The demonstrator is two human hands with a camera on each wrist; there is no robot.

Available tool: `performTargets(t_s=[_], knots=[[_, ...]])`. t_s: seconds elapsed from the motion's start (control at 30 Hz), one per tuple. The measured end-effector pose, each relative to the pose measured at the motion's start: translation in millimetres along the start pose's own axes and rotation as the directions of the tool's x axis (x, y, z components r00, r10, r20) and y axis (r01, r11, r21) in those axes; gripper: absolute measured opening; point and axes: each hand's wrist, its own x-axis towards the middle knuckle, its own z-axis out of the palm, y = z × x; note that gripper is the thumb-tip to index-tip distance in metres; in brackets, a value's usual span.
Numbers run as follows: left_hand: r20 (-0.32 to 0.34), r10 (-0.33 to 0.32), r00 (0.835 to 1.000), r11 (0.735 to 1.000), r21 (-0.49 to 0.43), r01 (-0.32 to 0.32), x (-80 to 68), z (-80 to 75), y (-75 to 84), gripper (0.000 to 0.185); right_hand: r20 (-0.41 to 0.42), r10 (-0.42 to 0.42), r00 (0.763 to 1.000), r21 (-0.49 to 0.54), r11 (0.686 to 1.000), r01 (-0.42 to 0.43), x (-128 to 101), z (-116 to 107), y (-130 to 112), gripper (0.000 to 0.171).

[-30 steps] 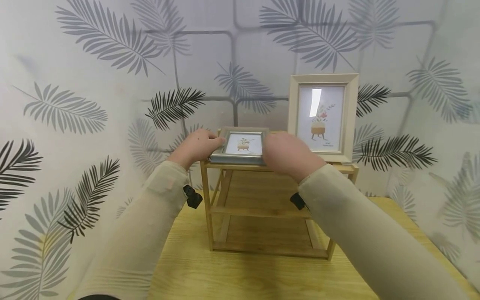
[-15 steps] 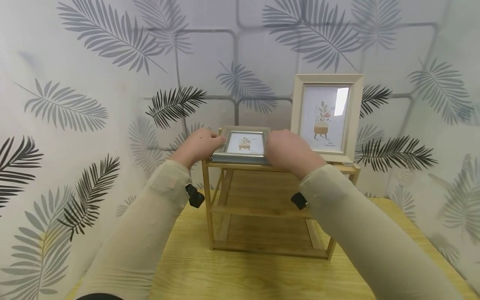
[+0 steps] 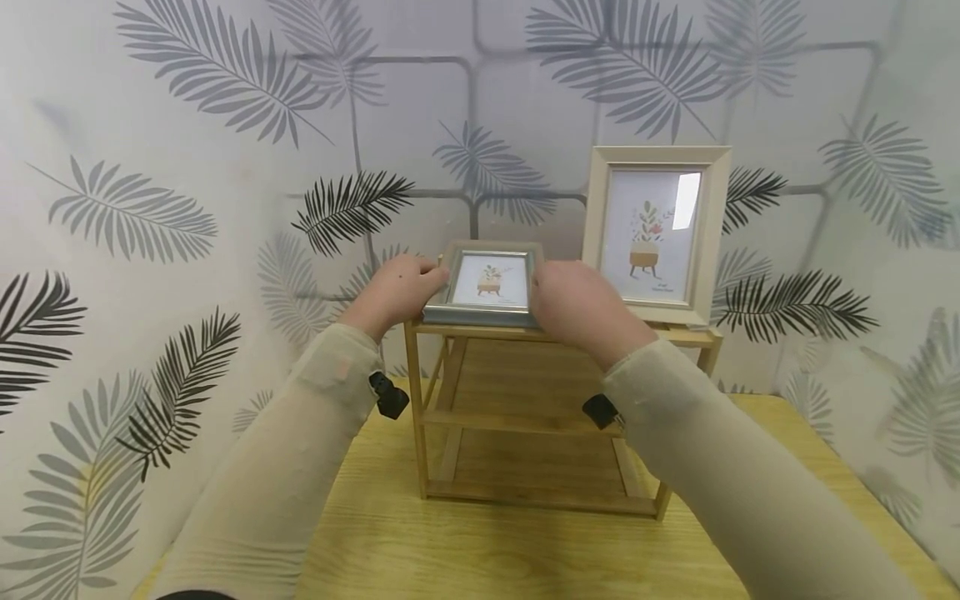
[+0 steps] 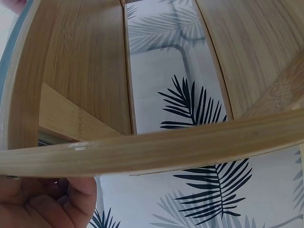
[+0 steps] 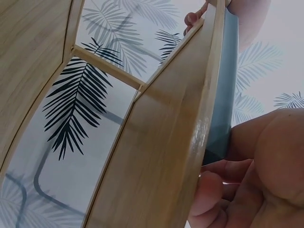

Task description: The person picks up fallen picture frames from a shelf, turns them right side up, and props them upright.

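Note:
A small silver-grey picture frame [image 3: 480,317] with a flower-pot print lies face up at the left of the wooden rack's top [image 3: 487,333], its far edge tilted up a little. My left hand [image 3: 397,287] grips its left side, thumb at the edge; its fingers [image 4: 78,197] curl beside the rack's rail in the left wrist view. At the opposite side my right hand [image 3: 581,304] grips the frame. In the right wrist view, the right thumb [image 5: 242,135] meets the frame's grey edge [image 5: 223,95] and the other fingers are curled below.
A larger cream picture frame [image 3: 712,242] stands upright on the rack's right end, just beyond my right hand. The rack has lower shelves [image 3: 540,467] and stands on a yellow wood-grain table [image 3: 487,550]. Leaf-patterned wall covering [image 3: 247,208] rises close behind.
The small frame's far edge has risen slightly, so its face tips more toward me. Both hands keep to its sides, and the right hand has shifted slightly to the right.

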Motion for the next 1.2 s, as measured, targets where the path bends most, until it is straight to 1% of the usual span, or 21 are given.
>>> performTargets(t_s=[0.1,0.17,0.27,0.33,0.47,0.53,0.7,0.73,0.83,0.97,1.03,1.2], knots=[[-0.02,0.008,1.0,1.0,0.008,-0.008,0.6,-0.4,-1.2,0.041,-0.004,0.0,1.0,0.008,1.0,0.0,-1.1,1.4,0.5,0.03],[-0.029,0.014,0.999,1.0,0.01,-0.014,0.5,-0.9,-1.7,0.044,-0.014,-0.001,1.0,0.008,1.0,0.001,-1.4,2.6,1.1,0.025],[-0.037,0.015,0.999,1.0,0.001,-0.015,-0.4,-1.3,-2.6,0.051,-0.045,-0.007,0.999,0.024,1.0,0.008,-3.0,4.9,2.5,0.024],[-0.038,0.008,0.999,1.0,-0.022,-0.009,-1.4,-1.0,-2.8,0.052,-0.071,-0.018,0.997,0.036,0.999,0.02,-4.2,6.6,4.0,0.023],[-0.046,0.003,0.999,0.998,-0.065,-0.006,-3.4,-1.2,-3.8,0.055,-0.118,-0.017,0.993,0.094,0.995,0.028,-6.6,9.4,6.7,0.02],[-0.053,0.008,0.999,0.997,-0.071,-0.011,-4.7,-2.3,-3.2,0.056,-0.141,-0.013,0.99,0.118,0.993,0.03,-7.2,10.4,7.6,0.017],[-0.078,0.027,0.997,0.997,-0.075,-0.033,-6.6,-3.7,-1.9,0.057,-0.176,0.009,0.984,0.171,0.985,0.021,-8.2,12.7,9.8,0.023],[-0.08,0.029,0.996,0.996,-0.085,-0.035,-6.6,-3.6,-1.9,0.057,-0.18,0.013,0.984,0.181,0.983,0.02,-8.5,13.1,10.4,0.02],[-0.089,0.021,0.996,0.992,-0.123,-0.031,-7.3,-2.9,-1.8,0.058,-0.201,0.022,0.979,0.213,0.977,0.022,-9.7,15.2,12.2,0.025],[-0.099,0.01,0.995,0.985,-0.168,-0.027,-7.6,-2.6,-4.0,0.059,-0.229,0.037,0.973,0.245,0.969,0.021,-10.8,18.4,14.4,0.044],[-0.101,0.025,0.995,0.985,-0.17,-0.042,-7.3,-3.0,-6.0,0.059,-0.239,0.042,0.97,0.257,0.966,0.022,-11.1,20.0,15.2,0.045],[-0.079,0.079,0.994,0.983,-0.162,-0.091,-9.2,-4.9,-7.5,0.059,-0.281,0.039,0.959,0.277,0.96,0.042,-12.2,23.1,16.2,0.047]])
